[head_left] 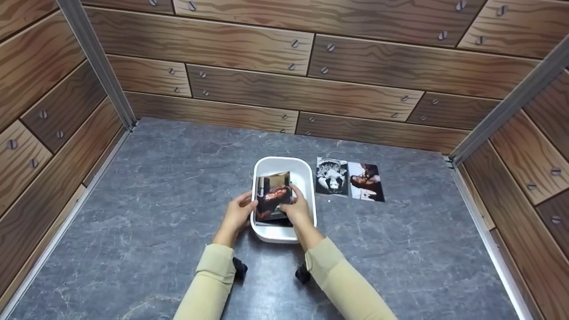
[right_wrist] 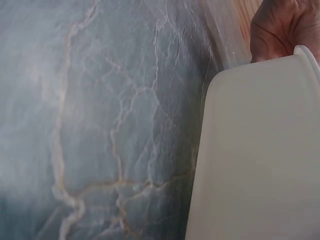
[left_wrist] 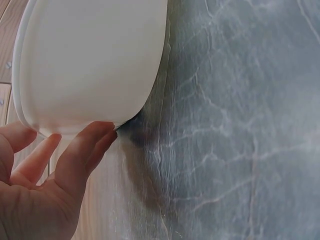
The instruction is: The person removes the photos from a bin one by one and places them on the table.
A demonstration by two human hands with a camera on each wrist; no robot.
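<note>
A white plastic tub [head_left: 284,238] with rounded corners stands on the dark marbled surface. Inside it lies a small stack of photo prints, and the top photo [head_left: 272,195] shows a dim, reddish scene. My left hand [head_left: 236,218] grips the tub's left side; in the left wrist view the fingers [left_wrist: 82,155] touch the outer wall and the thumb reaches the rim. Over the right part of the tub, my right hand [head_left: 297,210] holds the photo by its right edge, thumb on top. In the right wrist view the tub wall hides the fingers of that hand [right_wrist: 287,30].
Two more photos lie side by side right of the tub: a black-and-white print [head_left: 332,177] and a coloured print [head_left: 366,182]. A tiny white speck [head_left: 329,201] sits below them. Wood-patterned walls [head_left: 249,53] with metal corner posts [head_left: 100,66] enclose the surface.
</note>
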